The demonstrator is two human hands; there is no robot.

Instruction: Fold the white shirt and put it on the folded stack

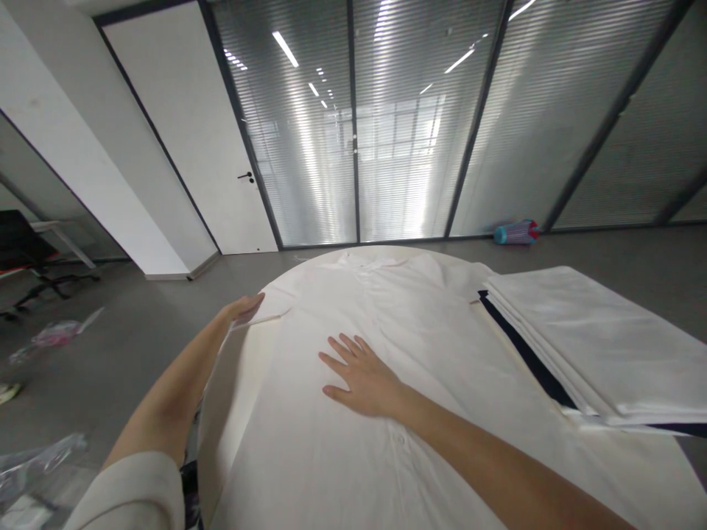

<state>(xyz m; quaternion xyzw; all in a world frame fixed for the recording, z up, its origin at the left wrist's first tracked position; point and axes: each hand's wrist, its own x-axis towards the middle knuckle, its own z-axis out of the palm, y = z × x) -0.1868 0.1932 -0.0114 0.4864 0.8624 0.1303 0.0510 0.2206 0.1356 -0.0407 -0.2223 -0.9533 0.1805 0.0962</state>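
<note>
A white button-front shirt (325,442) lies spread over a round, pale table (243,383), with a few wrinkles along its buttons. My right hand (361,375) rests flat on the middle of the shirt, palm down and fingers spread. At the shirt's far left edge, my left hand (246,307) has its fingers close together on the cloth, seemingly pinching it. The thumb and underside of that hand are hidden.
A folded stack of white cloth (602,338) with a dark layer beneath lies on the table's right side. Clear plastic wrapping (41,464) is on the floor at left, near an office chair (33,258). A colourful cylindrical bundle (516,232) lies by the glass wall.
</note>
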